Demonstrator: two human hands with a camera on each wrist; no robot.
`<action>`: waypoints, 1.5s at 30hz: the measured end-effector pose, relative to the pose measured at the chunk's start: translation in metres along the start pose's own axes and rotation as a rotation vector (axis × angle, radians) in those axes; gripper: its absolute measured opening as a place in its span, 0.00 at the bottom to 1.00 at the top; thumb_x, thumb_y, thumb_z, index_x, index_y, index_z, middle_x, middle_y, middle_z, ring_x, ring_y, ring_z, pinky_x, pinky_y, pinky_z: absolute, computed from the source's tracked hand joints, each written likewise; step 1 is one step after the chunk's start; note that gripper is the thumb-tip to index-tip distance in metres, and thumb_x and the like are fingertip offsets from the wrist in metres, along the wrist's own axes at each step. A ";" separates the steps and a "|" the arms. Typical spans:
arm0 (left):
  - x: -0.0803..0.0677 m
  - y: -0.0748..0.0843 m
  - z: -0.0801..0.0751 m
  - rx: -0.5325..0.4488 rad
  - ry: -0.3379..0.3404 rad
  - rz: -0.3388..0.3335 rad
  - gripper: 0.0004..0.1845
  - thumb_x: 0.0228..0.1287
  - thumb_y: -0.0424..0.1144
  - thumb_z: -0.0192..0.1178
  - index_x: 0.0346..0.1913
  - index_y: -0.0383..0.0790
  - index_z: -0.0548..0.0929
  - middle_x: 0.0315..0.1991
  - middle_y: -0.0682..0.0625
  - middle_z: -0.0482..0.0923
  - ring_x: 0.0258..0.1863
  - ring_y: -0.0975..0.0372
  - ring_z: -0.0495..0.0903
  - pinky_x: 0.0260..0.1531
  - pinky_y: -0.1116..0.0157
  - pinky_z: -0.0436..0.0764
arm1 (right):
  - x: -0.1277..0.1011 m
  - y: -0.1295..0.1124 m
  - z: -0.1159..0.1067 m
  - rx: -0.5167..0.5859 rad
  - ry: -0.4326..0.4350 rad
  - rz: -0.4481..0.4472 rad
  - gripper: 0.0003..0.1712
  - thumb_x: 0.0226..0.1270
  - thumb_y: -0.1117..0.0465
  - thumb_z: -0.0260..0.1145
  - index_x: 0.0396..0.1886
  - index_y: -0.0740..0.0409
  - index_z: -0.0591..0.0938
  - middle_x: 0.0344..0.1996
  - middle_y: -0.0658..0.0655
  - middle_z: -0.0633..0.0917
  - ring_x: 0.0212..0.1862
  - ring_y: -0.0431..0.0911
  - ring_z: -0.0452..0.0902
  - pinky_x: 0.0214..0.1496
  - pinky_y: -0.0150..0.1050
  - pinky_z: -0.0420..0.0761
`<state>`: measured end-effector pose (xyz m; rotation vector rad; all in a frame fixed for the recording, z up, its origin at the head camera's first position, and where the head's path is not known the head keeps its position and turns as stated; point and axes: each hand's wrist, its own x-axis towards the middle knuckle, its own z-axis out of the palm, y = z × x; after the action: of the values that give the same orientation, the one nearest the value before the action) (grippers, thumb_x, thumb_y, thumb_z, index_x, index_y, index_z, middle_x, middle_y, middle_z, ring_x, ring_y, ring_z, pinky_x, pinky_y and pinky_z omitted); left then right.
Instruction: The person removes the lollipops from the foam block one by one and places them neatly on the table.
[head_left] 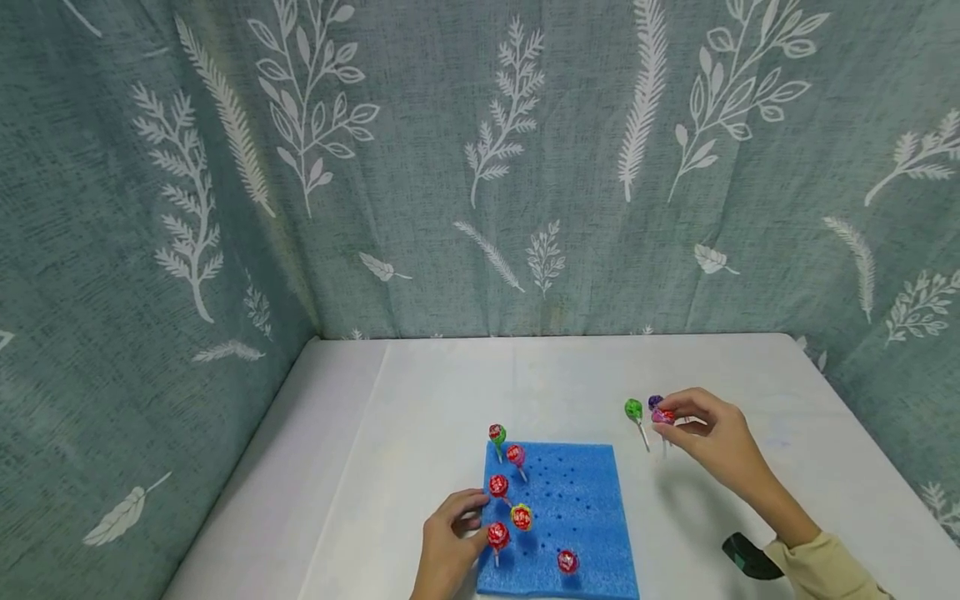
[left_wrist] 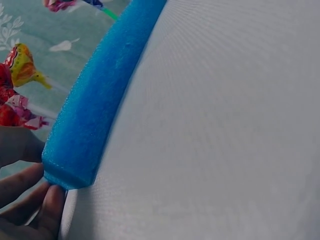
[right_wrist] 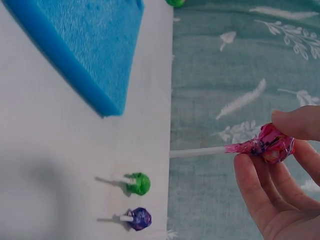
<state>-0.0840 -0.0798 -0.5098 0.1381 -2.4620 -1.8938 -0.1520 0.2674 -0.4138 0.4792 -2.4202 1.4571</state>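
My right hand (head_left: 712,429) pinches a pink lollipop (right_wrist: 272,144) by its wrapped head, the white stick pointing away from the fingers. Beside it on the white table, a green lollipop (head_left: 633,409) and a purple lollipop (head_left: 655,402) lie close together. At the left edge of a blue foam block (head_left: 588,533), my left hand (head_left: 448,546) holds on with thumb and fingers. Several wrapped lollipops stand in the block, mostly along its left side, among them a yellow-and-red one (head_left: 521,517). A single red lollipop (head_left: 567,562) stands near its front edge.
Small dark holes in rows cover the block's top. A dark green object (head_left: 752,557) shows by the right sleeve (head_left: 825,571). Leaf-patterned green curtains (head_left: 450,167) hang behind and beside the white table (head_left: 405,400).
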 end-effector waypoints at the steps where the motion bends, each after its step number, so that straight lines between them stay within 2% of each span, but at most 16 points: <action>1: 0.000 0.000 0.000 0.005 0.000 0.003 0.20 0.43 0.22 0.68 0.44 0.35 0.83 0.50 0.44 0.78 0.43 0.57 0.79 0.41 0.71 0.80 | 0.000 0.001 -0.001 -0.009 0.004 0.006 0.13 0.55 0.69 0.70 0.41 0.61 0.80 0.37 0.56 0.83 0.38 0.36 0.79 0.39 0.26 0.80; 12: 0.000 0.003 0.001 0.016 0.009 0.009 0.20 0.43 0.21 0.67 0.44 0.35 0.83 0.49 0.45 0.78 0.43 0.58 0.79 0.41 0.71 0.80 | 0.006 0.015 -0.012 -0.113 0.028 0.048 0.12 0.57 0.65 0.71 0.41 0.58 0.81 0.38 0.55 0.83 0.39 0.30 0.77 0.40 0.21 0.77; 20: -0.002 0.002 0.002 0.016 0.021 0.014 0.20 0.43 0.21 0.67 0.44 0.35 0.83 0.50 0.44 0.78 0.43 0.58 0.79 0.41 0.70 0.80 | 0.010 0.023 -0.018 -0.111 0.020 0.057 0.13 0.58 0.63 0.70 0.43 0.59 0.81 0.39 0.57 0.82 0.38 0.30 0.77 0.36 0.24 0.79; 34: -0.001 0.003 0.000 0.023 0.016 0.014 0.19 0.43 0.22 0.68 0.44 0.35 0.83 0.49 0.44 0.78 0.42 0.58 0.80 0.41 0.71 0.80 | 0.016 0.040 -0.027 -0.186 0.046 0.113 0.15 0.59 0.60 0.70 0.44 0.62 0.81 0.41 0.60 0.82 0.37 0.26 0.73 0.37 0.19 0.75; 43: 0.000 0.003 0.000 0.017 0.000 -0.007 0.20 0.43 0.21 0.67 0.43 0.35 0.84 0.50 0.45 0.77 0.42 0.58 0.79 0.40 0.71 0.80 | 0.015 0.053 -0.034 -0.214 0.044 0.177 0.18 0.60 0.58 0.69 0.46 0.64 0.81 0.42 0.63 0.82 0.35 0.26 0.73 0.31 0.27 0.78; 45: 0.000 0.002 0.000 0.013 0.000 -0.010 0.20 0.43 0.20 0.67 0.43 0.35 0.84 0.50 0.45 0.77 0.42 0.58 0.79 0.40 0.71 0.80 | 0.016 0.081 -0.035 -0.244 0.056 0.184 0.19 0.61 0.51 0.68 0.46 0.58 0.81 0.42 0.57 0.82 0.34 0.27 0.74 0.30 0.29 0.78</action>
<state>-0.0847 -0.0789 -0.5078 0.1504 -2.4788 -1.8823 -0.1976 0.3313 -0.4559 0.1632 -2.6068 1.1985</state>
